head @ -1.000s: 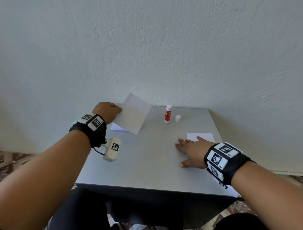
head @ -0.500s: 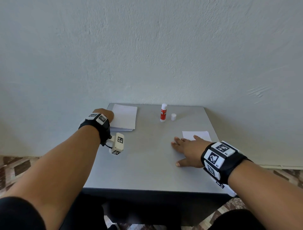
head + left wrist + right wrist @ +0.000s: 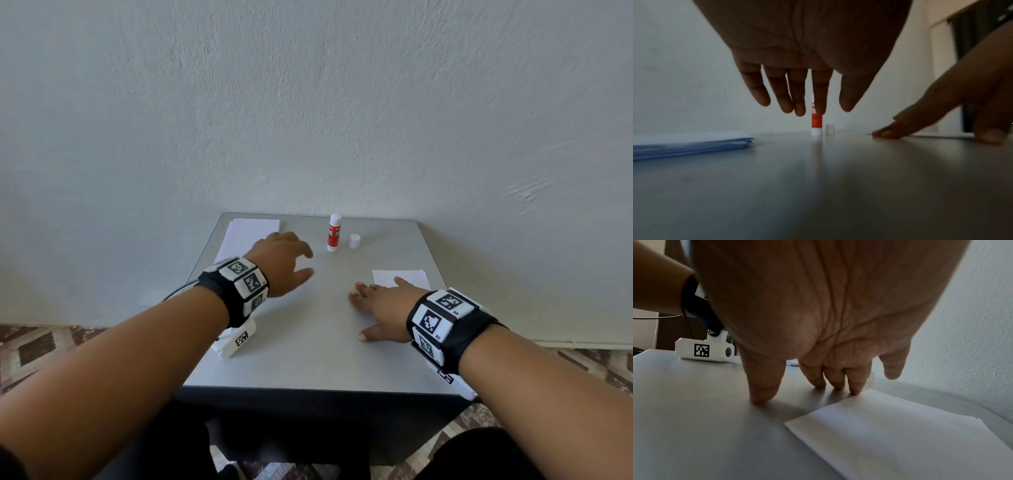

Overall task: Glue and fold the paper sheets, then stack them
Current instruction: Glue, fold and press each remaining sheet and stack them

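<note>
On the grey table [image 3: 308, 342] a stack of paper sheets [image 3: 246, 236] lies flat at the far left corner, its long axis running from the near edge toward the wall. A single paper sheet [image 3: 400, 277] lies flat near the right edge, its long axis running left to right; in the right wrist view it shows a soft crease across it. The glue stick [image 3: 334, 233], red and white, stands upright near the far edge with its uncapped tip pointing up, and its white cap [image 3: 355, 241] stands just beside it to the right. The left hand [image 3: 279, 262] hovers above the table between the stack and the glue stick, fingers [image 3: 797, 97] straight, slightly spread, holding nothing. The right hand [image 3: 383, 305] rests palm down, fingers [image 3: 836, 378] loosely together with their tips on the table at the single sheet's near left corner, thumb spread aside.
</note>
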